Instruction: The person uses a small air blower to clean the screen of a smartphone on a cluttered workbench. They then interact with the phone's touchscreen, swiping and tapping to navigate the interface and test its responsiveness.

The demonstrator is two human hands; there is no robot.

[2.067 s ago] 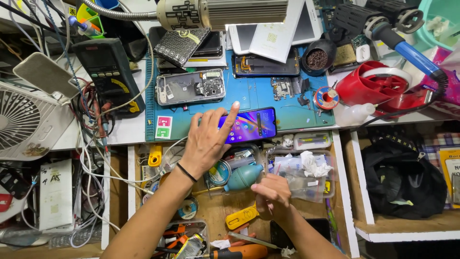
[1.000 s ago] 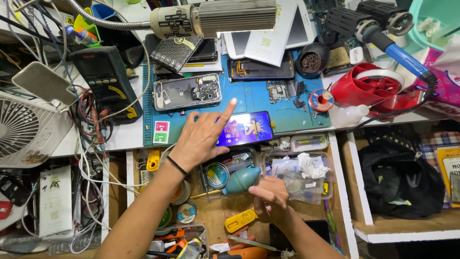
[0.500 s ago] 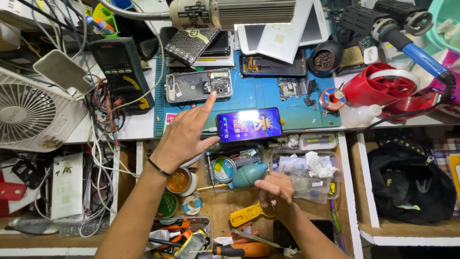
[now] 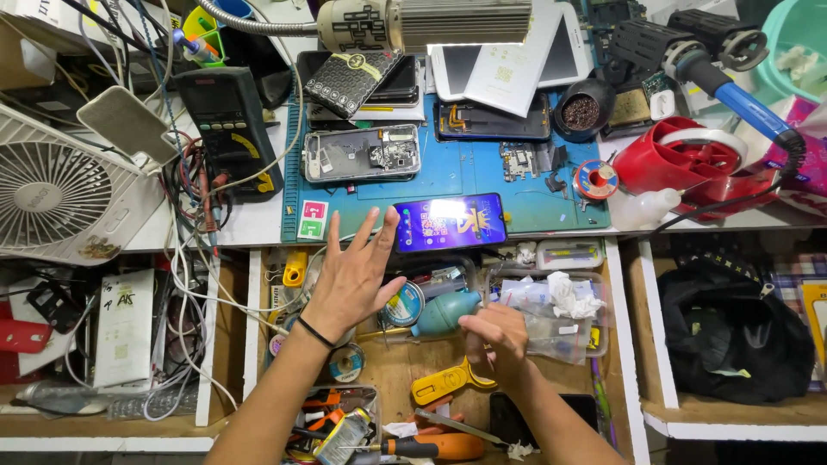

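A smartphone (image 4: 450,221) with a lit purple screen lies at the front edge of a blue work mat (image 4: 469,176). My left hand (image 4: 353,274) hovers just left of the phone, palm down with the fingers spread, and holds nothing; its fingertips are close to the phone's left end. My right hand (image 4: 493,337) is lower, over the open drawer, with thumb and fingertips pinched together. Whether something small sits between them is unclear. A teal rubber air blower (image 4: 444,314) lies between the two hands.
An opened phone body (image 4: 362,153) and another dark one (image 4: 491,120) lie on the mat. A multimeter (image 4: 228,129), tangled wires and a white fan (image 4: 52,194) are left; a red stand (image 4: 680,159) and blue-handled iron (image 4: 732,86) right. An orange screwdriver (image 4: 431,448) lies in the drawer.
My left hand has drawn back off the phone's screen, down and to the left, and spread its fingers. The right hand has stayed over the drawer.
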